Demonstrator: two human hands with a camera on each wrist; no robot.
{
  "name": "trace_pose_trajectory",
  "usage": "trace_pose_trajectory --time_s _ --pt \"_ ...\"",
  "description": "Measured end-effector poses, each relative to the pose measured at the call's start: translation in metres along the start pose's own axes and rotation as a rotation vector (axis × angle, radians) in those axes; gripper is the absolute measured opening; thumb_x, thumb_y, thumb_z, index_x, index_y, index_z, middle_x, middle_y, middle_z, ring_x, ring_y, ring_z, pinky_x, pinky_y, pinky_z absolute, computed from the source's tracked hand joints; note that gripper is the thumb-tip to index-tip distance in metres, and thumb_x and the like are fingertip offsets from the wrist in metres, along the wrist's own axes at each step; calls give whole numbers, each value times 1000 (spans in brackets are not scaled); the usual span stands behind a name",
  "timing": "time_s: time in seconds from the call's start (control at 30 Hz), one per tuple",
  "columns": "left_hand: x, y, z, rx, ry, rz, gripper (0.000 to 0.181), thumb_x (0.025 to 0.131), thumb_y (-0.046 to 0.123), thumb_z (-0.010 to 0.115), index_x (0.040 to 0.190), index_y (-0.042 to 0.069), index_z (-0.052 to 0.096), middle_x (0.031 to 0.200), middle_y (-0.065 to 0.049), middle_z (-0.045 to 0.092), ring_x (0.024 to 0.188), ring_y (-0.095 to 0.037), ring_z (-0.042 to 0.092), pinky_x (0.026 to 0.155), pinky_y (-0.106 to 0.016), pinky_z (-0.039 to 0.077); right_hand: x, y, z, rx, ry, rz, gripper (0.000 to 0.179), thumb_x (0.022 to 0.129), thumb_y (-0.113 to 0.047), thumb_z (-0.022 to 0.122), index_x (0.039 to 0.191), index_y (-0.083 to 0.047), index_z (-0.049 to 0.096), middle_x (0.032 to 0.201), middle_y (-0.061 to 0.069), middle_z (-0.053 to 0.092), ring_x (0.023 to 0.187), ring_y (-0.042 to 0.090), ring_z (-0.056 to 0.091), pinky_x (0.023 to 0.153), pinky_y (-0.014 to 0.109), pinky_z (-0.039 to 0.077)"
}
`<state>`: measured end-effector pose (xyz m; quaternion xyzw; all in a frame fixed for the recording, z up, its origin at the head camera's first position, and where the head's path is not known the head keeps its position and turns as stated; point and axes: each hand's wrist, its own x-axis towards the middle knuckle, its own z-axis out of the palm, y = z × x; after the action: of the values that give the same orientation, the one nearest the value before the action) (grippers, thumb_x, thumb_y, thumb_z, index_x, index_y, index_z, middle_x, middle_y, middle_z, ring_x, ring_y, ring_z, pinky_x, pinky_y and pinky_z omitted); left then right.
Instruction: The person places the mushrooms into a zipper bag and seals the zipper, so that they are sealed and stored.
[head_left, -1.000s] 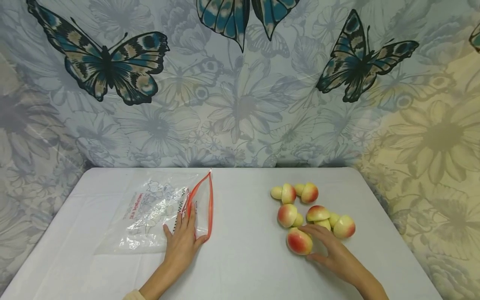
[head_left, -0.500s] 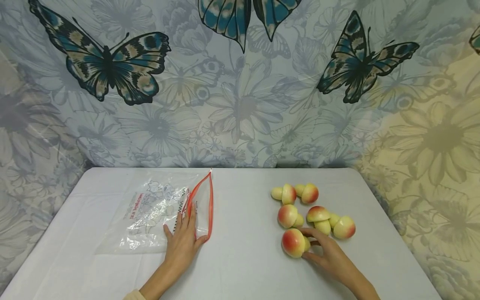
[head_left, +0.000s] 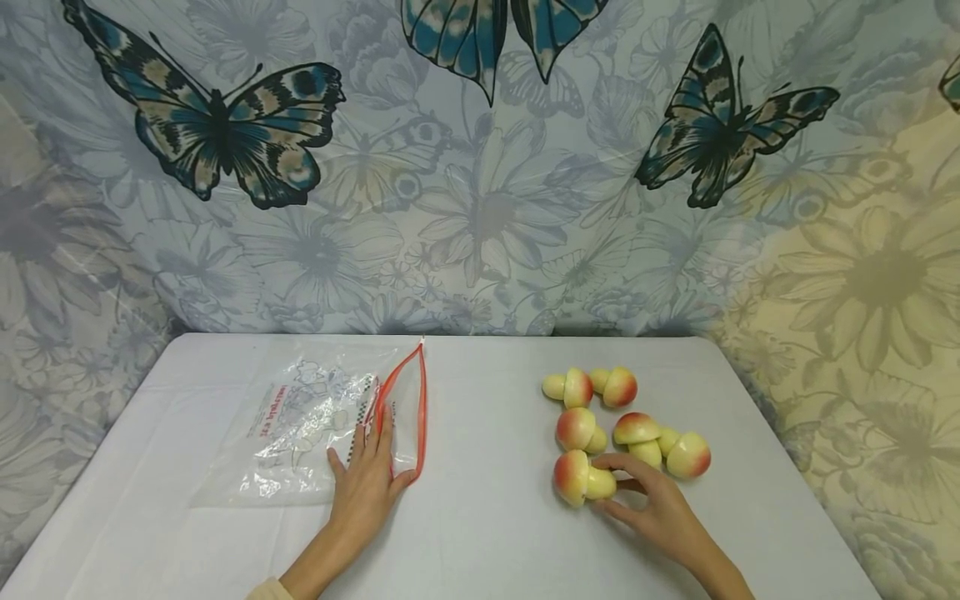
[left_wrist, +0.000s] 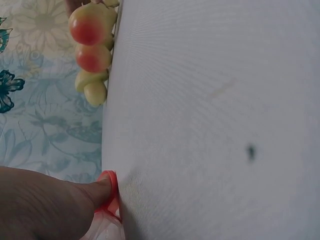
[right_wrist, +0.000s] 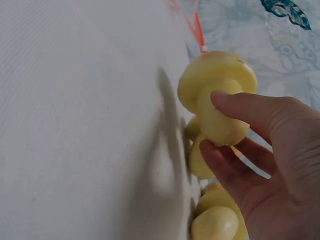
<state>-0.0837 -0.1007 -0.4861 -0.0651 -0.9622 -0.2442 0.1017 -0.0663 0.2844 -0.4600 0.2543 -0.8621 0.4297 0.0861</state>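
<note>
Since a second ago the front mushroom (head_left: pixel 586 481) has shifted left and swung round, so its stem (head_left: pixel 602 484) now points at me. Got my right hand (head_left: pixel 660 507) pinching that stem, thumb against fingers. Long axis runs roughly sideways, cap (head_left: pixel 569 477) toward the plastic bag (head_left: pixel 300 442). Right's way nearer; my left hand (head_left: pixel 364 490) rests on the bag, fingers straight, well apart from that mushroom.

My feed: glossy, clear plastic bag (head_left: pixel 300 442); smooth, faintly shiny mushroom shapes (head_left: pixel 572 477); matt, cloth-like white table cover (head_left: pixel 480 517).
</note>
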Motion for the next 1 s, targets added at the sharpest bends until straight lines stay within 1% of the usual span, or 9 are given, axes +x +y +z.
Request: trace_pose_trajectory --time_s 0.1,0.13,0.2,0.33,0.37,0.47,0.57,0.67,1.0 --pt "0 0 0 -3 -4 -3 94 79 29 78 152 -2 27 148 -30 38 135 -54 33 95 -84 15 3 -4 1 -3 12 -13 55 68 5 84 119 -5 64 113 10 67 107 -1 57 75 22 56" --pt "0 -5 5 1 6 3 97 79 31 78 154 1 24 149 -29 37 135 -53 33 96 -84 14 5 -5 1 -6 17 -18 55 68 5 84 119 -5 64 113 10 67 107 -1 58 75 22 56" --pt "0 -5 5 -1 5 1 97 79 30 78 154 1 24 149 -28 38 135 -53 33 96 -84 14 9 -7 2 -14 27 -35 56 68 7 84 119 -5 64 112 8 66 104 1 58 76 20 55" --pt "-1 -4 5 -2 11 4 97 78 30 78 153 1 25 148 -29 39 134 -54 34 95 -84 14 22 -14 0 -13 67 -62 57 67 11 83 118 -5 64 111 7 66 103 2 58 78 17 53" --pt "-1 0 0 -6 2 1 93 78 28 78 151 -2 29 147 -30 39 133 -55 35 95 -84 15 26 -16 0 -12 80 -67 57 66 12 83 118 -4 64 111 8 66 104 2 58 79 16 53" --pt "-1 0 0 -9 2 1 93 78 28 79 151 -2 30 147 -30 39 134 -54 35 95 -84 15 38 -21 -2 -20 107 -57 56 67 12 82 118 -3 65 112 11 67 107 0 57 80 16 53" --pt "-1 -1 -1 -13 3 0 93 78 28 78 151 -1 29 148 -29 38 134 -54 34 95 -84 15 49 -25 -3 -37 107 -44 54 67 11 82 117 -3 65 113 10 67 107 0 58 78 18 54" --pt "-1 -1 0 -15 8 1 94 78 28 79 151 -1 29 147 -29 39 134 -54 34 95 -84 15 59 -28 -3 -40 98 -45 52 68 10 82 115 -4 66 112 8 68 102 3 61 75 22 56" --pt "0 -1 1 -22 -5 -10 94 78 27 79 152 -1 29 148 -28 38 135 -54 33 96 -84 14 82 -36 5 27 105 -27 46 73 5 82 115 -4 66 111 8 67 95 8 61 78 22 56"
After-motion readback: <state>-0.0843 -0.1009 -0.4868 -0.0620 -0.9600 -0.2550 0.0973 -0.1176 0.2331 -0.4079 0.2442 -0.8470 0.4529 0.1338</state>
